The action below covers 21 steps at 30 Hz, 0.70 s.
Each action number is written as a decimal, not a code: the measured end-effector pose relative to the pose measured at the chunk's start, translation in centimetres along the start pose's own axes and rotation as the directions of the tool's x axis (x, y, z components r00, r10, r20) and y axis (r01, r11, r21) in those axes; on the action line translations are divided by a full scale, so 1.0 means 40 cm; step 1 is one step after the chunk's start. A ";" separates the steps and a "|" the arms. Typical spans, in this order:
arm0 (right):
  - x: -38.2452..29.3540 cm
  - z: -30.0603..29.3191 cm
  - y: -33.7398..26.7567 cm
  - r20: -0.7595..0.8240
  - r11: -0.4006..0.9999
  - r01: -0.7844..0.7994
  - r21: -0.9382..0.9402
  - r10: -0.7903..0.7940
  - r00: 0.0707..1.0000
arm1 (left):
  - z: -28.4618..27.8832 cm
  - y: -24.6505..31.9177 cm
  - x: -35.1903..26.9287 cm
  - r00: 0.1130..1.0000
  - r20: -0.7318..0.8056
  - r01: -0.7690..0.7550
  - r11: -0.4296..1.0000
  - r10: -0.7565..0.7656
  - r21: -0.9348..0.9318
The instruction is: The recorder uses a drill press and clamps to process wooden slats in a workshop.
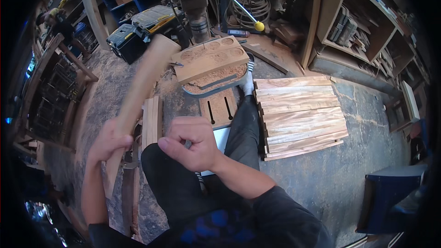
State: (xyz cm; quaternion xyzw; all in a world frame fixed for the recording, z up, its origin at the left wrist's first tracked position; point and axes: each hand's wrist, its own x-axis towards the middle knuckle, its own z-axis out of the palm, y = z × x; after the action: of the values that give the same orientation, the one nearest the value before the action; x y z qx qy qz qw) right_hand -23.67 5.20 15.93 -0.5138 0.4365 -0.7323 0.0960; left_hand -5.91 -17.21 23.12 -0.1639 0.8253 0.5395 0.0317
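Observation:
My left hand (pixel 110 141) is shut on a long wooden board (pixel 141 86), which slants up and forward, blurred. My right hand (pixel 189 143) hovers near my bent knee, fingers curled into a loose fist; nothing shows in it. Ahead of me stands a drill press (pixel 198 7), its chuck (pixel 200 29) above a thick wooden block (pixel 206 62). Several shallow round recesses are cut in the block's top. It rests on the drill press table (pixel 220 84), which is strewn with wood shavings.
Stacked wooden boards (pixel 303 117) lie on the floor at right, more wooden strips (pixel 151 120) at left. Toolboxes (pixel 127 39) stand behind the raised board. A wooden shelf cabinet (pixel 365 31) holds offcuts. Another person (pixel 60 24) is at far left. A blue box-like object (pixel 386 196) stands lower right.

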 end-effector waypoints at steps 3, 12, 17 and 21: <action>-0.011 0.009 -0.022 0.015 0.909 0.206 -0.363 -0.215 0.976 | -0.042 0.040 -0.102 0.974 -0.102 -0.228 0.851 0.204 -0.472; -0.182 -0.090 -0.046 0.201 0.849 0.106 -0.518 0.000 0.980 | 0.016 -0.046 -0.113 0.717 0.000 -0.279 0.288 0.697 -0.916; -0.431 -0.086 -0.051 0.143 0.784 -0.025 -0.620 0.144 0.979 | 0.224 -0.306 -0.055 0.854 0.112 0.141 -0.020 0.507 -0.990; -0.619 -0.128 -0.056 0.149 0.686 -0.149 -0.712 0.356 0.923 | 0.368 -0.415 -0.001 0.842 0.327 0.421 -0.143 0.429 -0.896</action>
State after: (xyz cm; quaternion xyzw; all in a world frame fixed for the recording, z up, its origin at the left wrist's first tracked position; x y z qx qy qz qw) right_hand -16.06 23.90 0.55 -0.5431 0.7258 -0.4180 0.0591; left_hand -2.63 -10.00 2.40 0.0334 0.0715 0.9890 0.1249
